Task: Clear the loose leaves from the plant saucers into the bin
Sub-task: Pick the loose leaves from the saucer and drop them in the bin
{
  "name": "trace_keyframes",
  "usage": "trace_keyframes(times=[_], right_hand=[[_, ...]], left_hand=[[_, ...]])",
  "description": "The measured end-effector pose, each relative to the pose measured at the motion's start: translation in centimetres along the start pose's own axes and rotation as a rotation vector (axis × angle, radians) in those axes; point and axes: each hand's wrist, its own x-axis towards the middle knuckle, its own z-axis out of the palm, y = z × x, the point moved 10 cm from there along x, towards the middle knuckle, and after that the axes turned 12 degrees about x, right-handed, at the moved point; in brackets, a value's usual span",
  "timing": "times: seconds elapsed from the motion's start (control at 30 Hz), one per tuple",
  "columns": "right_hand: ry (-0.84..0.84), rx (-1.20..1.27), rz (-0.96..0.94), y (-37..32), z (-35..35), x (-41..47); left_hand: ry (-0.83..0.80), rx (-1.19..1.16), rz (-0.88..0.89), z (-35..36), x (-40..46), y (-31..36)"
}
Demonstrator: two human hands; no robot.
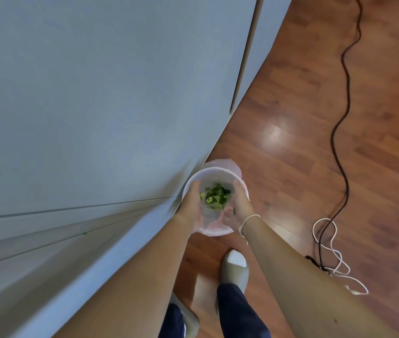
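- A person stands over a small white-lined bin (214,175) on the wooden floor (303,118), both arms stretched down, the bin tucked just beside a tall grey cabinet (96,93)
- The left hand (191,206) and right hand (238,208) hang over the mouth of the bin, palms facing each other, with a heap of loose leaves (215,196) showing green between them
- Neither grip appears clamped on anything: the fingers look loosely spread and apart, though motion blur makes it hard to say whether a scrap of leaf clings near the right palm
- Whether the leaves lie in the liner or are falling through the air, the picture cannot settle; either way they are within the rim
- By the look of it, this is the emptying step, a handful of leaves delivered to the bin
- No plant saucers are in sight here, so how many remain to be cleared cannot be judged
- The next move likely calls for brushing any clinging bits off the palms over the bin, then turning back to the saucers for another handful
- A black cable (344,93) and a white cord (332,254) trail across the floor to the right, well apart from the bin, near the slippered foot (233,267); something to step around
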Motion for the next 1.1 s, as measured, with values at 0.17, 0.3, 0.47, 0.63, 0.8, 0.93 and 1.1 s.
trace_keyframes(times=[0.17, 0.3, 0.47, 0.63, 0.8, 0.93, 1.1], right_hand=[[-0.034, -0.022, -0.015, -0.4, 0.3, -1.1], [-0.041, -0.036, 0.019, 0.1, -0.3, -1.3], [-0.069, -0.048, 0.067, 0.7, -0.5, -1.5], [-0.080, -0.067, 0.021, 0.0, -0.7, -2.1], [-0.036, -0.152, -0.031, -0.9, -1.3, -2.5], [0.019, -0.251, -0.081, -1.4, -1.9, -2.5], [-0.007, -0.288, -0.105, -0.7, -1.4, -1.8]], left_hand=[[0.054, -0.029, -0.032, -0.4, -0.2, -0.7], [0.105, 0.062, -0.014, -1.3, 1.0, -1.4], [0.113, 0.089, 0.064, -1.6, 1.2, -1.2], [0.135, 0.120, 0.079, -2.1, 0.8, -1.0], [0.161, 0.181, 0.057, -2.0, 0.1, -1.2], [0.173, 0.202, 0.036, -2.3, -0.3, -1.6], [0.149, 0.187, 0.044, -2.3, 0.0, -2.2]])
